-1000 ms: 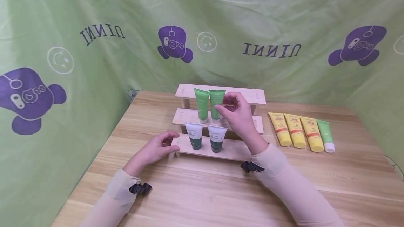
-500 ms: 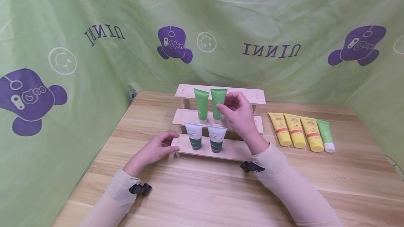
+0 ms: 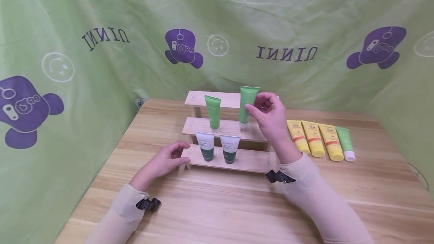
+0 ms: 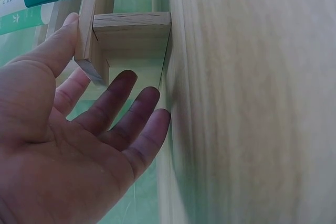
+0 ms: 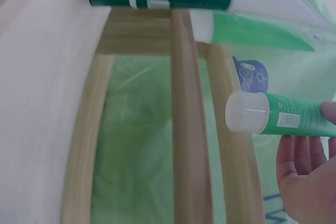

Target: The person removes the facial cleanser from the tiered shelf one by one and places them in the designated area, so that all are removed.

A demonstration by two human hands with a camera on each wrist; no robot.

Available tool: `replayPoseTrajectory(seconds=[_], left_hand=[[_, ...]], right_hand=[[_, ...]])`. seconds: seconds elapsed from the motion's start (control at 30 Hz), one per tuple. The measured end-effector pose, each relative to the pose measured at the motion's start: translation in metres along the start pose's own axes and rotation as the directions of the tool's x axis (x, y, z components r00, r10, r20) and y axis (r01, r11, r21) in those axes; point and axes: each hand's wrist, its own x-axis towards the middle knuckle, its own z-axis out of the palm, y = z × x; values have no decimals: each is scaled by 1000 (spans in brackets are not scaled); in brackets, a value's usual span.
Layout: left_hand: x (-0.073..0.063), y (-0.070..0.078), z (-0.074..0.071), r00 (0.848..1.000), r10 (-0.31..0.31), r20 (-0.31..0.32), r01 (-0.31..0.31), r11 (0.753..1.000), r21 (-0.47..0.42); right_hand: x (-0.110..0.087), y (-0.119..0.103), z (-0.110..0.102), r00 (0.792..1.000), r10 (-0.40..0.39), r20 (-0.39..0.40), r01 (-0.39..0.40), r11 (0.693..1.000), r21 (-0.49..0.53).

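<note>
My right hand point(image 3: 271, 118) pinches a green squeeze tube point(image 3: 248, 102), cap end down, over the right half of the middle step. In the right wrist view its clear cap point(image 5: 247, 113) points toward the wooden boards. Another green tube point(image 3: 213, 112) stands on the middle step, farther left. Two white-and-dark-green tubes, one left point(image 3: 205, 147) and one right point(image 3: 230, 149), stand on the lowest step. My left hand point(image 3: 166, 161) touches the left end of the three-step wooden rack point(image 4: 89, 35) with its thumb, the other fingers loosely extended.
Right of the rack, three yellow tubes point(image 3: 315, 140) and another green tube point(image 3: 345, 142) lie side by side on the wooden table point(image 3: 217, 202). The rack's top step point(image 3: 220, 99) is at the back. A green printed curtain point(image 3: 145, 70) surrounds the table.
My right hand has carried its green tube rightward and slightly up, away from the other green tube. The left hand stays at the rack's end. The head view has shifted slightly.
</note>
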Motion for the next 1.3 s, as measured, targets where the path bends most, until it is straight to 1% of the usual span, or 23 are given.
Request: replayPoseTrajectory(seconds=[0.2,0.3,0.37,0.47,0.57,0.7,0.87,1.1,1.23,1.3], left_hand=[[-1,0,-1,1000,2,2,-2,1000,-6],[-2,1,-1,1000,5,-3,-5,1000,-11],[-2,2,-1,1000,8,-6,-8,1000,-17],[-3,2,-2,1000,10,-8,-10,1000,-21],[-4,2,-2,1000,15,-10,-16,1000,-19],[-4,1,-2,1000,19,-8,-19,1000,-13],[-3,1,-2,1000,22,-6,-22,1000,-17],[-4,3,-1,1000,22,0,-22,999,-28],[-4,2,0,1000,25,5,-24,999,-37],[-4,3,0,1000,25,8,-25,999,-37]], right_hand=[[-3,-8,-26,999,19,-37,-17,999,46],[-6,-11,-41,997,38,-65,-35,998,48],[-8,-13,-53,995,50,-82,-47,998,36],[-11,-15,-71,992,65,-106,-66,998,-8],[-14,-17,-88,988,74,-136,-77,997,-17],[-16,-18,-108,978,84,-190,-80,996,30],[-18,-19,-132,958,112,-265,-79,988,132],[-22,-15,-173,911,172,-376,-83,967,242],[-24,-12,-203,884,233,-405,-113,948,298],[-26,-12,-218,875,266,-405,-139,939,315]])
